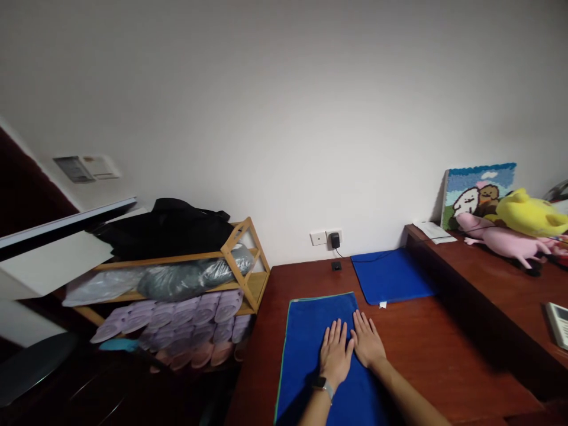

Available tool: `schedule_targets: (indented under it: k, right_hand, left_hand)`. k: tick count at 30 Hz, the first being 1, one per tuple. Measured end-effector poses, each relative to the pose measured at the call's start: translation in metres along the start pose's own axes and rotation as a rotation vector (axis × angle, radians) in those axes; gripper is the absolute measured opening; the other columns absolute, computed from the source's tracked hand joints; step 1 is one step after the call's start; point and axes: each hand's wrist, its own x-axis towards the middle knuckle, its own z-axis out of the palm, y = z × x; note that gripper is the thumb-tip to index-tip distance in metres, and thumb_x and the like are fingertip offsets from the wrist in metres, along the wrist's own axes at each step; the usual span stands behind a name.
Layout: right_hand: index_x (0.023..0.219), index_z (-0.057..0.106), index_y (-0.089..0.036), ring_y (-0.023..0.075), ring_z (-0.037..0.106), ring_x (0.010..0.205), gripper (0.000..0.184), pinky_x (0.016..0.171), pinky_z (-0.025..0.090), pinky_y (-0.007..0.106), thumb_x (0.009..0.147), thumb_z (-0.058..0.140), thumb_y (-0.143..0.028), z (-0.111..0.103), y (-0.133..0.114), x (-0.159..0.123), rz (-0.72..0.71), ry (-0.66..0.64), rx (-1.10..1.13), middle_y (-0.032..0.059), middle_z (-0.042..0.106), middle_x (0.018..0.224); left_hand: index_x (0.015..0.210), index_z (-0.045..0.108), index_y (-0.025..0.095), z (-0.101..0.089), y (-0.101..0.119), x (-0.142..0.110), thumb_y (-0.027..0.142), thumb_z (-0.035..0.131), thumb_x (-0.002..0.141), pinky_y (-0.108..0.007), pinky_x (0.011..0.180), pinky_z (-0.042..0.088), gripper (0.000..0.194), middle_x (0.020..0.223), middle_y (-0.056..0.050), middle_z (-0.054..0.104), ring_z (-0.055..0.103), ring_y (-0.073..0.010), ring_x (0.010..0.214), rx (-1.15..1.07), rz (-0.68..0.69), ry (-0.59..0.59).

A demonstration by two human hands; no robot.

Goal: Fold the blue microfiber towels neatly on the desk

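A blue cloth (306,343) with a green edge lies spread on the reddish-brown table (426,349). My left hand (336,355), with a watch at the wrist, rests flat on the cloth, fingers stretched out. Beside it, my right hand (367,340) lies flat along the cloth's right edge, its fingers extended and its thumb close to the left hand. Neither hand grips anything. Further back on the table is a second blue cloth (393,275), folded, with a small white tag at its front edge.
A black plug (334,239) sits in the wall socket behind the table. At right, a raised surface holds plush toys (501,239), a fluffy picture (481,189) and papers (433,232). On the left stands a wooden rack (242,248) with a black bag (173,231) and slippers (186,310).
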Motion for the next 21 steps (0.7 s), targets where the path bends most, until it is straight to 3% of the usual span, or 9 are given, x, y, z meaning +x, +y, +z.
schedule_targets:
  k: [3, 8, 11, 17, 21]
  right_hand:
    - [0.164, 0.023, -0.012, 0.022, 0.014, 0.16, 0.066, 0.131, 0.012, 0.044, 0.104, 0.021, -0.04, -0.002, -0.002, -0.002, 0.019, -0.003, 0.002, 0.0057, 0.019, 0.171]
    - [0.164, 0.022, -0.011, 0.0213, 0.013, 0.16, 0.067, 0.131, 0.009, 0.042, 0.104, 0.018, -0.04, -0.015, -0.01, -0.004, 0.053, -0.03, -0.014, 0.0049, 0.017, 0.172]
    - [0.164, 0.021, -0.01, 0.0216, 0.012, 0.16, 0.067, 0.131, 0.007, 0.043, 0.103, 0.019, -0.038, -0.024, -0.016, -0.007, 0.074, -0.059, -0.036, 0.0054, 0.017, 0.172]
    - [0.165, 0.02, -0.012, 0.0218, 0.013, 0.16, 0.067, 0.131, 0.01, 0.044, 0.104, 0.016, -0.04, -0.021, -0.024, -0.049, 0.094, -0.023, 0.001, 0.0039, 0.017, 0.172]
    - [0.164, 0.024, -0.013, 0.0235, 0.014, 0.16, 0.069, 0.131, 0.01, 0.046, 0.104, 0.019, -0.045, -0.009, -0.022, -0.078, 0.089, -0.039, 0.026, 0.0037, 0.019, 0.172]
  left_hand:
    - [0.163, 0.032, 0.024, -0.007, -0.021, -0.017, 0.055, 0.022, 0.107, -0.049, 0.129, 0.027, 0.064, 0.171, -0.007, 0.029, 0.027, -0.0246, 0.158, 0.025, -0.057, -0.023]
    - [0.163, 0.032, 0.019, -0.029, -0.096, -0.065, 0.058, 0.023, 0.106, -0.05, 0.129, 0.026, 0.069, 0.171, -0.009, 0.027, 0.026, -0.0272, 0.158, 0.114, -0.29, -0.015]
    - [0.162, 0.032, 0.015, -0.033, -0.124, -0.085, 0.056, 0.026, 0.106, -0.049, 0.129, 0.026, 0.07, 0.171, -0.011, 0.027, 0.026, -0.0273, 0.158, 0.129, -0.364, -0.006]
    - [0.162, 0.033, 0.016, -0.028, -0.132, -0.09, 0.054, 0.027, 0.106, -0.049, 0.128, 0.029, 0.068, 0.17, -0.012, 0.03, 0.029, -0.0262, 0.157, 0.132, -0.337, 0.053]
    - [0.16, 0.038, 0.016, -0.034, -0.125, -0.086, 0.045, 0.03, 0.106, -0.05, 0.128, 0.028, 0.062, 0.168, -0.012, 0.033, 0.031, -0.0265, 0.156, 0.173, -0.311, 0.086]
